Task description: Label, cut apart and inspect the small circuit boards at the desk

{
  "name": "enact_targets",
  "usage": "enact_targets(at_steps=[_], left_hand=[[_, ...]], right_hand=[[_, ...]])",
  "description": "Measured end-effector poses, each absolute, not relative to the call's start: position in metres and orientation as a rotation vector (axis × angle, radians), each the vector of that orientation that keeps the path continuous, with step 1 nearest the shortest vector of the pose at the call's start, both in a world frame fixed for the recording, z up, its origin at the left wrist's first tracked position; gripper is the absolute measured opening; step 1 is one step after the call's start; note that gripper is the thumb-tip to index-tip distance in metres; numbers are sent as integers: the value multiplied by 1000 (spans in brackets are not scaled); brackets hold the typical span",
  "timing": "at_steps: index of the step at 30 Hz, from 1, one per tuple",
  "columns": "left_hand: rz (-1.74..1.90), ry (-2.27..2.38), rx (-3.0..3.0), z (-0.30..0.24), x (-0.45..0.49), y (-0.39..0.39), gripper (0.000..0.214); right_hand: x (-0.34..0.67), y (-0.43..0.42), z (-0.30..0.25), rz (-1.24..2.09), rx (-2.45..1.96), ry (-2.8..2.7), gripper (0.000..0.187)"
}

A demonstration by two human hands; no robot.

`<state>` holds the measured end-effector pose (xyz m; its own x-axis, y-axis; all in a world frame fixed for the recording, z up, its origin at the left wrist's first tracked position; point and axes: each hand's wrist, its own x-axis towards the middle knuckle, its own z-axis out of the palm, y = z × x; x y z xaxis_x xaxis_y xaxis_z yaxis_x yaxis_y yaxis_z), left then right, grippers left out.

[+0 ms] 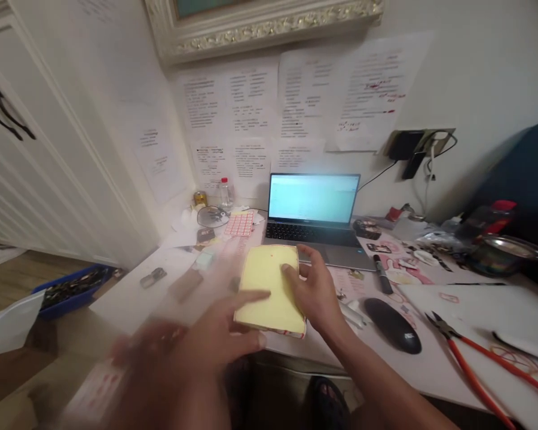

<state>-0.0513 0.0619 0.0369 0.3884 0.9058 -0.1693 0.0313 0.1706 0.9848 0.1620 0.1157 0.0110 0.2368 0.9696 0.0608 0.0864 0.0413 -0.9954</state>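
A pad of yellow paper [266, 278] with reddish marks along its lower edge is held over the desk's front edge. My right hand [316, 292] grips its right side, thumb on top and fingers round the edge. At the lower left corner is my left hand [206, 334], smeared by motion. Its index finger stretches over the yellow face and its thumb lies apart, below the corner. Whether those fingers touch the pad I cannot tell. Behind the pad stands an open laptop [314, 200] with a lit screen.
To the right lie a black mouse [392, 325], a black marker [382, 275] and pliers with orange handles [470, 358]. A red-and-white label sheet [240, 223] and a red-capped bottle [225, 194] stand back left. A blue bin [74, 292] sits low at left.
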Motion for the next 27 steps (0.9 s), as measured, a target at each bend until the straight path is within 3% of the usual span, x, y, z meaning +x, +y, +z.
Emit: enact_targets(at_steps=[2,4,6,9,12,23,27], left_hand=[[741,1064,1275,33,-49,60,61],[783,1122,1244,32,-46,62,63],[851,1182,1213,32,-44,65,70],[958,1242,1203,33,-46,69,71],[1035,1235,1253,37,-50,75,62],[978,1408,1721,69,-47,98,30],[1035,1497,1761,70,-40,98,29]], right_hand=[[166,118,7,996,-1287,-1106,59],[171,118,8,1005,-1259,-1151,55],[177,115,13,794,-1305,-1268,52],[186,102,26,286,-1228,-1575,31],[188,90,38,165,-936,-1919,18],[170,97,39,23,-884,-1927,12],[171,98,38,23,-911,-1942,13]])
